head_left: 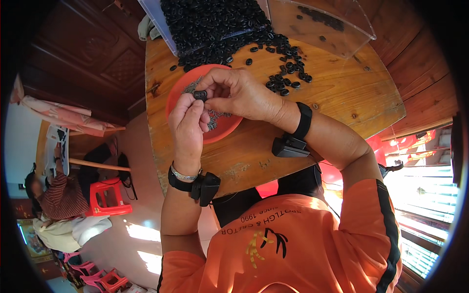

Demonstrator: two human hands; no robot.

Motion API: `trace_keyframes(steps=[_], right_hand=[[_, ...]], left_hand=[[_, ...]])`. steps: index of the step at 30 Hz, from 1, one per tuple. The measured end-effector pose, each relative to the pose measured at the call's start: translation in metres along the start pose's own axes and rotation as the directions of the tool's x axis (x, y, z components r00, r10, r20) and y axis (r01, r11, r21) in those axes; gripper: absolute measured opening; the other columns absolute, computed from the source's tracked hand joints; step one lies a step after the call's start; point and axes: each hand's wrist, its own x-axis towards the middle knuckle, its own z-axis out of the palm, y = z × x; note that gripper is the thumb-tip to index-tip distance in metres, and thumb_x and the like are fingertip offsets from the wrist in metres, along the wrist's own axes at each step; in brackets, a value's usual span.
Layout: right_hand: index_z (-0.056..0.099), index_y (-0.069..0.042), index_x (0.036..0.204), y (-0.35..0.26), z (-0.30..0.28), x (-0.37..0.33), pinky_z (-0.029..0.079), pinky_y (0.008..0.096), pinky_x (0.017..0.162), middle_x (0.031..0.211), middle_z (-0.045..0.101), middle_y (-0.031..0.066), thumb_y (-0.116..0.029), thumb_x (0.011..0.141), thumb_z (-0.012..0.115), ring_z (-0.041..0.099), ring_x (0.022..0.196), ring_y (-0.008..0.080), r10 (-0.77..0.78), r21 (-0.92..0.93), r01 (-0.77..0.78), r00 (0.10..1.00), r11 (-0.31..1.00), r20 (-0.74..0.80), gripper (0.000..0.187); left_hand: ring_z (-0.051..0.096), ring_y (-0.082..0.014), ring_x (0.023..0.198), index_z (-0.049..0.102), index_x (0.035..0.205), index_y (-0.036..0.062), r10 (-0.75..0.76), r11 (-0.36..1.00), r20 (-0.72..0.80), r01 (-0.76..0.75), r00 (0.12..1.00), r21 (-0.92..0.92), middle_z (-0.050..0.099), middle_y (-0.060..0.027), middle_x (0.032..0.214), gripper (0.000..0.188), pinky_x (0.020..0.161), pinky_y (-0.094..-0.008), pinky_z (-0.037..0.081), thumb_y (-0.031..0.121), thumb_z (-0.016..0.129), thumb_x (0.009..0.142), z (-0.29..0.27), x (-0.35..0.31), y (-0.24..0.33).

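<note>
Over the bowl, my left hand point(188, 119) pinches a small black oval plastic piece point(200, 95) between thumb and fingers. My right hand point(242, 95) comes in from the other side, its thumb and fingertips closed against the same piece. Whether the right fingertips also hold something tiny cannot be made out. Beneath both hands stands an orange-red plastic bowl point(227, 131). Small grey metal pieces point(213, 122), thin like pins or screws, lie in it, partly hidden by my hands.
A bin heaped with black oval pieces point(210, 24) spills onto the wooden table point(342, 93). Loose pieces point(286, 80) lie right of the bowl. A clear tray point(337, 41) stands at the far right. Across the room, another person point(63, 195) sits near a red stool point(108, 198).
</note>
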Motion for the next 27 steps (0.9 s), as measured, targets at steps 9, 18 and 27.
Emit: trace_keyframes(steps=[9, 18, 27], right_hand=[[0.06, -0.003, 0.104, -0.001, -0.005, 0.002, 0.048, 0.0191, 0.065, 0.084, 0.061, 0.0, -0.001, 0.08, 0.066, 0.056, 0.075, 0.0047, 0.021, 0.335, -0.038, 0.998, 0.941, 0.055, 0.025], [0.06, -0.003, 0.107, -0.007, -0.011, 0.001, 0.049, 0.0201, 0.065, 0.087, 0.063, 0.0015, 0.002, 0.081, 0.065, 0.058, 0.076, 0.0057, 0.019, 0.365, -0.057, 0.994, 0.929, 0.107, 0.027], [0.06, -0.003, 0.106, -0.006, -0.007, 0.001, 0.049, 0.0213, 0.071, 0.085, 0.061, 0.0003, 0.004, 0.079, 0.065, 0.057, 0.078, 0.0062, 0.044, 0.25, -0.07, 0.993, 0.966, 0.109, 0.028]], left_hand=[[0.041, -0.0031, 0.06, 0.054, 0.09, 0.0017, 0.088, 0.977, 0.087, -0.103, 0.992, 0.185, 0.046, 0.0032, 0.068, 0.016, 0.052, -0.0176, 0.035, 0.016, 0.047, 0.092, -0.002, 0.0, 0.01], [0.043, -0.0035, 0.062, 0.051, 0.097, 0.0025, 0.206, 0.969, 0.12, -0.22, 0.971, 0.117, 0.049, 0.0021, 0.071, 0.018, 0.054, -0.0171, 0.037, 0.02, 0.048, 0.092, -0.001, -0.002, 0.01], [0.043, -0.0037, 0.058, 0.052, 0.084, 0.0048, 0.075, 0.995, 0.072, -0.08, 0.995, 0.066, 0.049, 0.0018, 0.065, 0.01, 0.051, -0.0172, 0.036, 0.013, 0.048, 0.087, -0.005, 0.001, 0.006]])
